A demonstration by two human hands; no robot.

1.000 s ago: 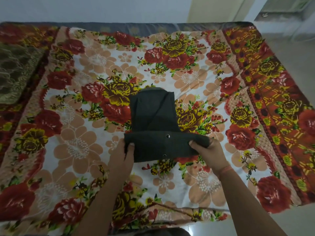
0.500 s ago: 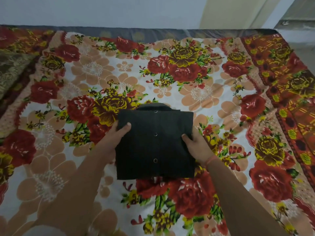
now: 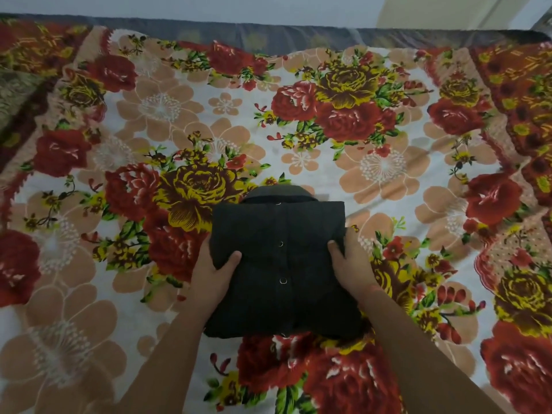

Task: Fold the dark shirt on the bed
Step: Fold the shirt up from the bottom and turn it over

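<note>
Bed, covered by a white cloth sheet printed with red, yellow and peach flowers: fills the view.

Dark charcoal button-front shirt: lies on the sheet at centre, toward the near edge. It is folded to a compact rectangle with the placket up.

Handling, judged: light, soft, limp. The stacked layers are likely to slip apart, so take it at both side edges through the full thickness.

Left hand: at the shirt's left edge, thumb on top, fabric bunched over it. Fingers hidden, apparently underneath, so a pinching hold.

Right hand: at the right edge, thumb pressed on top, fingers tucked at the side. Same pinch.

Collar: pokes out at the far edge.

Small metal snap buttons: run down the middle.
</note>
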